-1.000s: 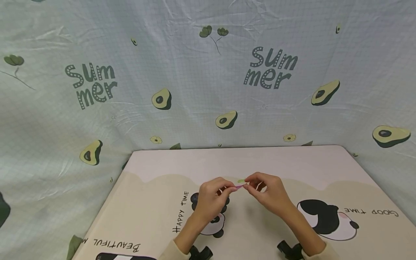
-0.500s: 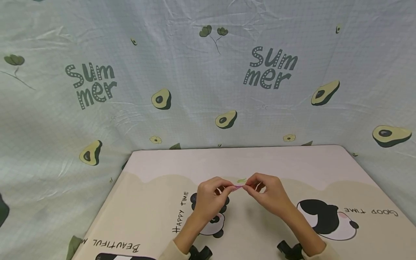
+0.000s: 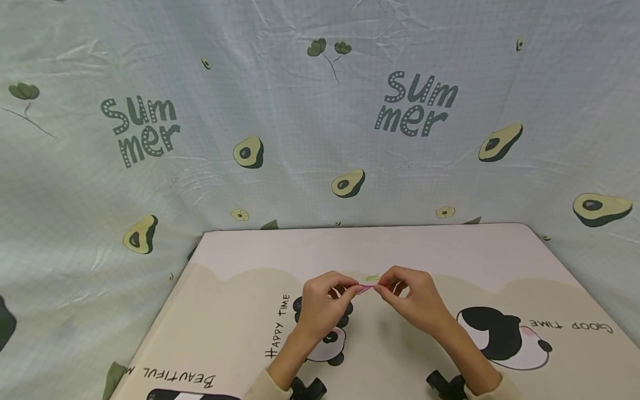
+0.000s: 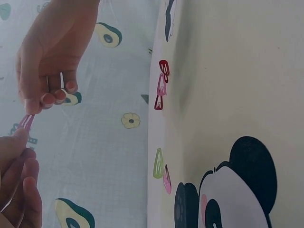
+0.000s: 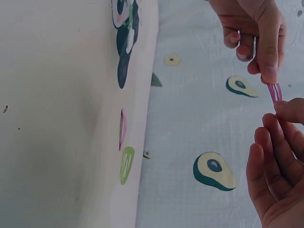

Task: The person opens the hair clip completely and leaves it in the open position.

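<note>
Over the middle of the table, a pink-purple snap hair clip (image 3: 365, 288) is stretched between both hands. My left hand (image 3: 322, 303) pinches one end between thumb and index finger, and my right hand (image 3: 412, 297) pinches the other. Seen close in the right wrist view, the clip (image 5: 275, 93) shows narrow strips with gaps between them; the fingertips hide both its ends. Below the hands, a green snap hair clip (image 4: 158, 164) lies on the table with a pink one (image 4: 167, 179) beside it.
Farther along the table lie a red clip (image 4: 164, 70), a pink clip (image 4: 161, 84) and a dark red clip (image 4: 158, 102), close together in a row. A printed panda cloth covers the table (image 3: 225, 311). Behind it hangs an avocado-print curtain (image 3: 300, 111).
My left hand has shifted very slightly left, and a little more of the pink-purple clip shows between the fingertips. Both hands keep their pinch; the right has hardly moved.
</note>
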{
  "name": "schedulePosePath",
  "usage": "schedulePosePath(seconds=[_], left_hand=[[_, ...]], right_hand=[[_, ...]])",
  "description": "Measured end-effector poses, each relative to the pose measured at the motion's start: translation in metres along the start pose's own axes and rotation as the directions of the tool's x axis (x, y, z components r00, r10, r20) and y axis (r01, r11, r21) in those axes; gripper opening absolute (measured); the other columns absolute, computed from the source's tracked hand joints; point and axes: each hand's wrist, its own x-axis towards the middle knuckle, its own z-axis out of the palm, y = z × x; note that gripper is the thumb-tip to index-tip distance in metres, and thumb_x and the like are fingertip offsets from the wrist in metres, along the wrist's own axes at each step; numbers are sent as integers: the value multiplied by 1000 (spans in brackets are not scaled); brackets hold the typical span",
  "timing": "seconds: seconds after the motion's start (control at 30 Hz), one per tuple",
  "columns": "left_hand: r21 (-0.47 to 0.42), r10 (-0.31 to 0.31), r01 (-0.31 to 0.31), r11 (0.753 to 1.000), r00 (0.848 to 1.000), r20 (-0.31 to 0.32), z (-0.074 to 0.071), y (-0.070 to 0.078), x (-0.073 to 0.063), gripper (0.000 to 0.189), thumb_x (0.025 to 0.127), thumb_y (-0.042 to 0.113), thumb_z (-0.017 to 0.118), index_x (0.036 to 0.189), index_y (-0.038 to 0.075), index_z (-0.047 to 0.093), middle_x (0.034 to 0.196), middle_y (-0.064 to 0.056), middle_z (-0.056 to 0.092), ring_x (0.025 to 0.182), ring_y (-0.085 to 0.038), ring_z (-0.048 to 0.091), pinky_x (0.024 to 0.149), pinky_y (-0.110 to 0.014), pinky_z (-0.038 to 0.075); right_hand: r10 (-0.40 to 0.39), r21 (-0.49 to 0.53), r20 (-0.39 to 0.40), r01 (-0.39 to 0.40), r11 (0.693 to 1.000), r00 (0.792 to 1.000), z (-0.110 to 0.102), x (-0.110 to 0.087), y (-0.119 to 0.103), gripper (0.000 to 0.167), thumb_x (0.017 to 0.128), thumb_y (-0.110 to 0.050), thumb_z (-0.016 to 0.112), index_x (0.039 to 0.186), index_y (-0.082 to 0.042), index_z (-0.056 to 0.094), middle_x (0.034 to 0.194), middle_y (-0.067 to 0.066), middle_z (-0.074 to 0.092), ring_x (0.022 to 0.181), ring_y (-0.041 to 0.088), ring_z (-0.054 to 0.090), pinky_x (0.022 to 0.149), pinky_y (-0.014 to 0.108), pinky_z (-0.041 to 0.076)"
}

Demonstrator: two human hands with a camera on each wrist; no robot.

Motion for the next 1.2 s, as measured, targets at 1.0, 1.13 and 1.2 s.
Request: schedulePosePath(seconds=[1.0, 1.13, 1.2], left_hand=[[-11, 43, -43, 999, 999, 14, 0, -1, 1, 7, 86, 14, 84, 86, 11, 78, 75, 1, 73, 63, -1, 60, 56, -14, 54], [4, 52, -52, 999, 999, 12, -1, -1, 1, 8, 86, 14, 84, 85, 11, 77, 74, 1, 73, 62, -1, 60, 55, -16, 54], [10, 59, -59, 998, 998, 10, 0, -2, 1, 8, 86, 14, 84, 84, 11, 77, 74, 1, 73, 62, -1, 59, 55, -15, 54]], right_hand=[[-22, -40, -14, 22, 999, 1000, 1, 0, 1, 21, 80, 0, 85, 86, -16, 72, 77, -10, 70, 67, -3, 58, 59, 23, 57], [-34, -60, -24, 33, 998, 999, 3, -1, 1, 23, 78, 0, 86, 84, -16, 71, 74, -11, 69, 65, -4, 57, 58, 22, 56], [-44, -72, -36, 42, 997, 998, 3, -1, 0, 23, 77, 0, 86, 83, -16, 71, 72, -12, 69, 64, -5, 56, 57, 22, 55]])
